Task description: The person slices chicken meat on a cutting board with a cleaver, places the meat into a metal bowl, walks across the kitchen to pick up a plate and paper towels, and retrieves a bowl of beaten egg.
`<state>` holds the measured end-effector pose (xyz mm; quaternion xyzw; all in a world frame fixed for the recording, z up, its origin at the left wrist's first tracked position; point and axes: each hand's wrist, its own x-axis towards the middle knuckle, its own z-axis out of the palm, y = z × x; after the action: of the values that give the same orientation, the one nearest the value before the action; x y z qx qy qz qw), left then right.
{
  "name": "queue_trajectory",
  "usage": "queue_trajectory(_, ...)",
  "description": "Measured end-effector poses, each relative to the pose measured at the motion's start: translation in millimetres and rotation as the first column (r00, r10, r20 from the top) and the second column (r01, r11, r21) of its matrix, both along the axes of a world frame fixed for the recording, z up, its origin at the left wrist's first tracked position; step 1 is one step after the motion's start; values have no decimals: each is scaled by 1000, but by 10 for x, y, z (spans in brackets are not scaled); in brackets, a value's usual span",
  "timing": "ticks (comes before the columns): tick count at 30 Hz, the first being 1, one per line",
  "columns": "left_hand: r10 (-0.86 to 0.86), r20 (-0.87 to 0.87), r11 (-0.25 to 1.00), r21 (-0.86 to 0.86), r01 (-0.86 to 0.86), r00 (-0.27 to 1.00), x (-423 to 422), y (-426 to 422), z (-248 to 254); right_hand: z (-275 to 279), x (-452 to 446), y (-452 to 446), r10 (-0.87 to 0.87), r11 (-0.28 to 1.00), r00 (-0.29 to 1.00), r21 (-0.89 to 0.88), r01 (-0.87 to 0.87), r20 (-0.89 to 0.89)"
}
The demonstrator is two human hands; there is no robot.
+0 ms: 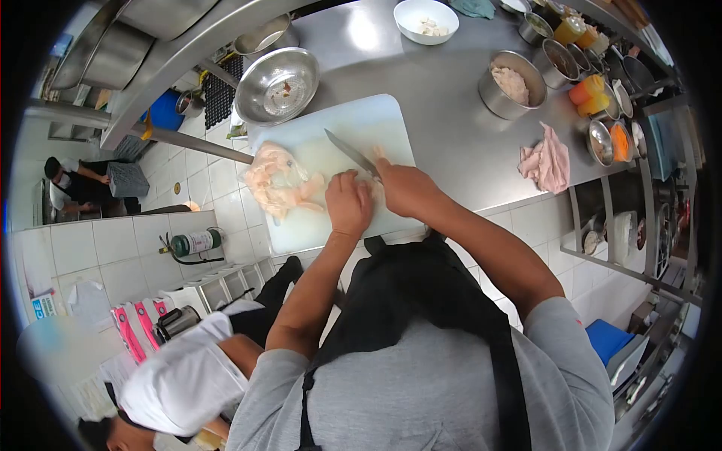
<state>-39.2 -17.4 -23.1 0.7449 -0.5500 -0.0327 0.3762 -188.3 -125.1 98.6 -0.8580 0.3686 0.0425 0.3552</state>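
My right hand [406, 186] grips a kitchen knife [349, 151] by its handle, the blade pointing up and left over the white cutting board [383, 120]. Beside it, my left hand [350, 201] lies on the board with fingers curled and pressed together. A small pale piece of raw chicken [377, 189] shows at its fingertips, mostly hidden between the two hands. Further left on the board is a pile of raw chicken [272, 171], with loose pieces reaching toward my left hand.
A perforated metal bowl [278, 86] stands behind the board. On the steel counter [451, 90] are a white bowl [426, 21], a metal pot [511, 84] of pale meat and a pink cloth [545, 160]. Two other people [184, 368] [83, 180] are at the left.
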Motion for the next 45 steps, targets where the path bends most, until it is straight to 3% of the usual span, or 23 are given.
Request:
queue_trajectory(3,13,-7,999,29,-13,1000,36,61,-41,148,-306,146,67,998,995,-1,-67,-70)
queue_trajectory(6,12,140,986,163,-35,990,-31,47,7,105,-495,364,98,994,989,-38,-103,-107)
queue_trajectory(12,-18,240,977,209,-33,971,-79,25,-10,-210,-21,275,15,999,999,-47,-16,-29)
queue_trajectory(18,86,85,996,32,-89,993,-30,64,-47,-103,77,-62,78,996,997,-44,-78,-6)
queue_trajectory(21,75,80,991,101,-83,994,2,126,-26,226,-190,77,114,993,988,0,-114,-106)
queue_trajectory(27,-15,174,972,234,-27,985,-56,88,34,9,-444,443,99,994,985,-36,-105,-143)
queue_trajectory(33,-29,218,980,198,-15,976,-52,80,-16,-253,102,124,50,998,999,-32,-49,15)
queue_trajectory(36,49,38,996,68,-52,998,-21,107,32,-83,167,-29,89,996,995,-21,-90,-42)
queue_trajectory(40,45,40,995,82,-49,998,27,172,13,236,-217,186,119,993,989,-5,-120,-85)
queue_trajectory(45,3,140,990,140,-23,990,-15,140,41,231,-432,495,112,994,979,37,-107,-173)
